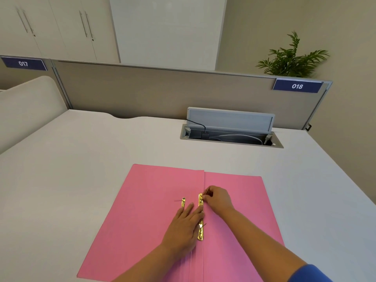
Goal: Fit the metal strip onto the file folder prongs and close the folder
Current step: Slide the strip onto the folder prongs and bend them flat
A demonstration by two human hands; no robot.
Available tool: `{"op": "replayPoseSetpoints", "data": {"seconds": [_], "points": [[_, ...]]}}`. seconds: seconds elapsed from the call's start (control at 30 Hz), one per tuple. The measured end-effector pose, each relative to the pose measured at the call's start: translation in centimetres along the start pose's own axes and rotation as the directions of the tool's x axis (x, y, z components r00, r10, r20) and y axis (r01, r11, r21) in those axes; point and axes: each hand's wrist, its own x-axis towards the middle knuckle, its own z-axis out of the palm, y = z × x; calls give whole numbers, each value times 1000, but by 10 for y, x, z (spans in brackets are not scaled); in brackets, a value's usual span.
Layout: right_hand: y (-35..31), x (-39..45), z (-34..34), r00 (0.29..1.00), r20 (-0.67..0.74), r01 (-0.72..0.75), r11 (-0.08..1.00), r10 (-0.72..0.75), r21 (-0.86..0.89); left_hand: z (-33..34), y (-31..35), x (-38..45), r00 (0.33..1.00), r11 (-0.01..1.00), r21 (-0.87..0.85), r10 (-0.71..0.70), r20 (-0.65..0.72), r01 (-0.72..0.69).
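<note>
**Open folder on the desk, both hands at its spine**

A white desk (81, 159) fills most of the view, backed by a grey partition (162, 92) along its far edge. The partition carries two blue number plates, 017 (23, 63) at the far left and 018 (297, 86) at the far right. A plant (291, 58) stands behind the partition's right end. Near the far edge, right of centre, a cable hatch (231, 131) is sunk into the desk, its lid tilted up and cables lying inside.

A pink folder (142, 220) lies open and flat at the near edge of the desk, its spine fold running away from the person at about the middle.

The left hand (183, 226) lies flat on the folder's left leaf with fingers spread wide, holding nothing; its outer fingers reach across to the spine. The right hand (218, 199) hovers over the right leaf just beside the spine, fingers pinched narrow on a thin prong (206, 191) that stands up tilted at the far end of the strip.

The gold metal strip (201, 231) lies lengthwise along the spine, partly under the left hand. A second prong (202, 225) sticks up near its near end. A shorter gold piece (183, 202) lies on the left leaf, just beyond the left fingertips; whether they touch it I cannot tell.
</note>
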Motion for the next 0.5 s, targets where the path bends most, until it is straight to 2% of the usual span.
{"op": "replayPoseSetpoints", "data": {"seconds": [0.27,0.4,0.5], "points": [[-4,3,0,1000,1,-7,997,7,-79,1,-1,2,1000,999,-36,-8,6,8],[-11,7,-4,991,55,129,968,-120,-217,1,-1,2,1000,999,-41,-6,16,6],[-21,12,-7,970,147,235,914,-196,-331,1,-1,1,1000,999,-32,-3,16,3]]}}
